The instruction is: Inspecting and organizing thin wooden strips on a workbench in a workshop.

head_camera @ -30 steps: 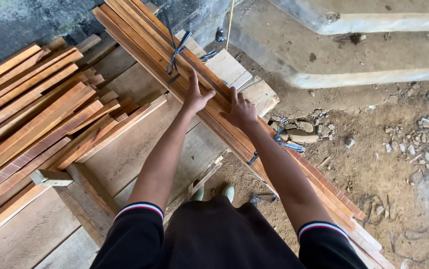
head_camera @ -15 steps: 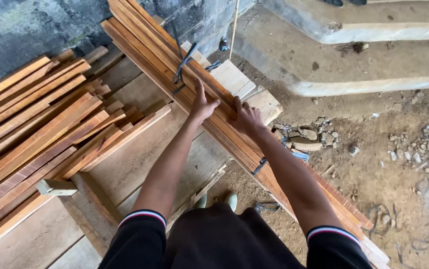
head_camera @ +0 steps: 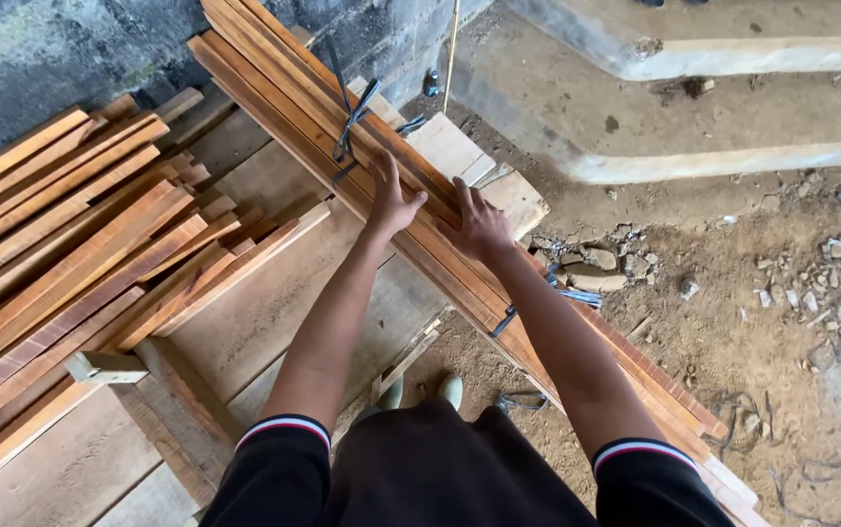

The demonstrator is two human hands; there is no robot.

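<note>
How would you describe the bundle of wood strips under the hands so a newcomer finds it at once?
Start at the dark stone wall at the top left. A long bundle of reddish wood strips runs diagonally from it down to the lower right, with the left hand and right hand pressing on it. Unlike the loose strips fanned out on the left, it is tied with dark straps.

Both hands on strapped plank bundle (head_camera: 294, 88), loose planks (head_camera: 69, 244) left, rubble (head_camera: 830, 283) right

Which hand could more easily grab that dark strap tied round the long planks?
Probably the left hand. It lies on the bundle of planks closer to the dark strap; the right hand rests lower down the bundle, farther from it.
</note>
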